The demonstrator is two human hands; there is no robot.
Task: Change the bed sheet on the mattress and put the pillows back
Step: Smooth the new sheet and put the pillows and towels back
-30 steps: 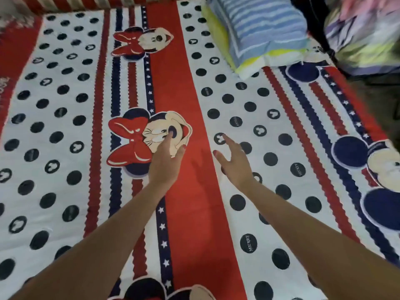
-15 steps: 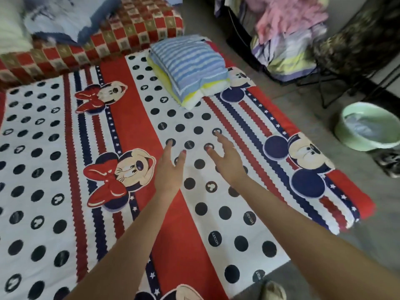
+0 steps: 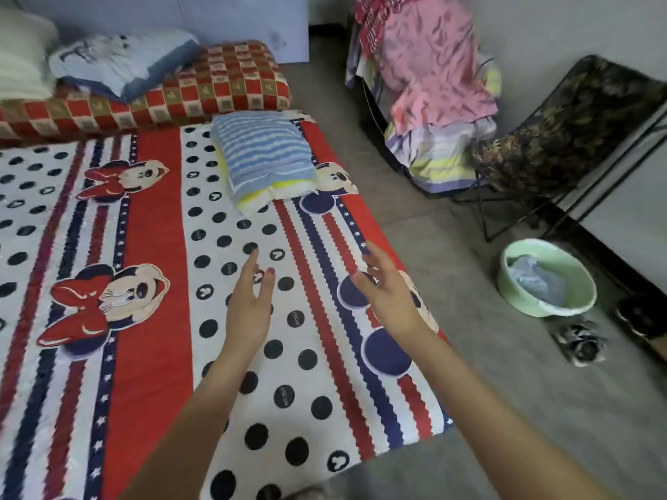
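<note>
Both empty, open-fingered hands (image 3: 249, 301) (image 3: 388, 297) now farther right over sheet (image 3: 151, 229); pale cloth (image 3: 537, 279) in green basin (image 3: 512, 258).

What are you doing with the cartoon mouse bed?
A person is making the bed. The red, white and blue bed sheet with cartoon mice already lies flat over the mattress. Both hands are out above it with straight fingers, the left hand and the right hand, and neither holds anything. A blue striped pillow rests near the far corner.
</note>
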